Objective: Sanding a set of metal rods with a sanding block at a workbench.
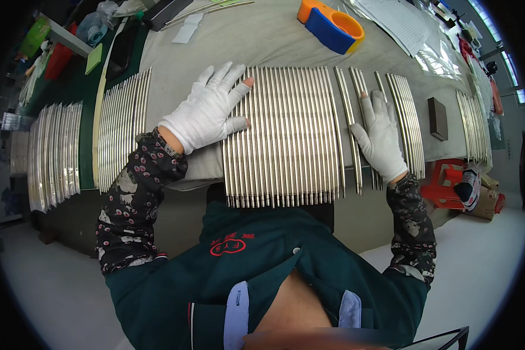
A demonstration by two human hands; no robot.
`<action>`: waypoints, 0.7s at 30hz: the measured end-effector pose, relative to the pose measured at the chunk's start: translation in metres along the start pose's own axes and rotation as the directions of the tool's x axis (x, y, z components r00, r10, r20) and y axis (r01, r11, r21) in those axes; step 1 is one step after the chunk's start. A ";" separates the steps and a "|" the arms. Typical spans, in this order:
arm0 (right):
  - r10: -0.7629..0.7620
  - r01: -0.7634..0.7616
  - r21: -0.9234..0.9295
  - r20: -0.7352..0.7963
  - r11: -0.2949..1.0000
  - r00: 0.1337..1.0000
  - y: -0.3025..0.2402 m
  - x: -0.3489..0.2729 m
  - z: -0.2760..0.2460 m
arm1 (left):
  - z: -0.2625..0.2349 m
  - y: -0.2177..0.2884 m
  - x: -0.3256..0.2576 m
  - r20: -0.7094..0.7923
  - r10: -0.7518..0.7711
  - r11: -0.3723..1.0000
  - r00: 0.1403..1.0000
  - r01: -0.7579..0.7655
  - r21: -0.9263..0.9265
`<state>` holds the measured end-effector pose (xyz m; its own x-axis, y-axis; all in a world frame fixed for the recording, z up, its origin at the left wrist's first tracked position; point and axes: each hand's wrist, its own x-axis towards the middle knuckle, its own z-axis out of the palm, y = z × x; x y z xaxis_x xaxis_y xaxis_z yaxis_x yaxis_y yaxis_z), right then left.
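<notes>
A wide row of shiny metal rods (pixel 286 134) lies side by side before me, their near ends jutting past the table edge. My left hand (pixel 209 108), in a white glove with bare thumb and fingertip, rests spread at the row's left side. To the right, my right hand (pixel 380 133), also gloved, lies flat with fingers stretched over a few separate rods (pixel 345 105). Neither hand grips anything. Right of that hand is a narrower group of rods (pixel 406 122). Another group of rods (pixel 122 125) lies left of my left forearm.
Plastic-wrapped rods (pixel 55 154) lie at the far left, more rods (pixel 471 125) at the far right. A dark block (pixel 437 118) stands right of centre. Behind are an orange-and-blue tape dispenser (pixel 332 26), papers (pixel 394 23) and a phone (pixel 120 52). A red crate (pixel 443 184) sits lower right.
</notes>
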<state>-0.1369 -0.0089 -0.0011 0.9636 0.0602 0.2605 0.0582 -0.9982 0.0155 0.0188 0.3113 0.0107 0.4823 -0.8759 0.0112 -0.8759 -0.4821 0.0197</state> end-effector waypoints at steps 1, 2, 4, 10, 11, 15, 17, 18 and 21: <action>0.000 0.001 0.133 -0.006 0.991 1.000 -0.003 -0.003 0.001 | 0.001 0.001 0.003 0.053 -0.013 1.000 0.999 0.012 0.021; 0.001 0.003 0.227 -0.015 0.974 1.000 -0.010 -0.005 0.001 | 0.002 0.000 0.006 0.048 -0.012 1.000 0.999 0.011 0.019; -0.047 0.064 0.456 -0.049 0.888 0.998 -0.028 0.000 0.002 | 0.007 -0.004 0.011 -0.007 -0.020 1.000 1.000 0.020 -0.017; -0.273 0.307 0.293 -0.149 0.906 0.950 -0.039 0.061 -0.008 | 0.024 -0.010 0.030 -0.219 -0.078 0.984 0.973 0.040 -0.173; -0.274 0.291 0.156 -0.120 0.944 0.954 -0.038 0.075 0.001 | 0.032 -0.009 0.037 -0.339 -0.060 0.990 0.939 0.013 -0.140; -0.095 0.094 0.036 0.033 0.995 0.995 -0.054 0.095 0.026 | 0.026 0.004 0.047 -0.327 -0.160 0.983 0.931 0.121 -0.137; -0.075 0.074 0.037 0.021 0.997 0.997 -0.059 0.096 0.026 | 0.025 0.008 0.046 -0.325 -0.184 0.981 0.928 0.152 -0.124; -0.051 0.051 0.033 0.012 0.998 0.999 -0.061 0.096 0.025 | 0.024 0.009 0.045 -0.326 -0.206 0.977 0.923 0.177 -0.115; -0.012 0.011 0.068 0.017 0.998 1.000 -0.068 0.099 0.021 | 0.022 0.011 0.045 -0.291 -0.245 0.969 0.925 0.221 -0.113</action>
<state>-0.0405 0.0653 0.0036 0.9670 0.0727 0.2441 0.0866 -0.9951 -0.0468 0.0302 0.2663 -0.0107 0.6641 -0.6863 0.2964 -0.7405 -0.6584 0.1347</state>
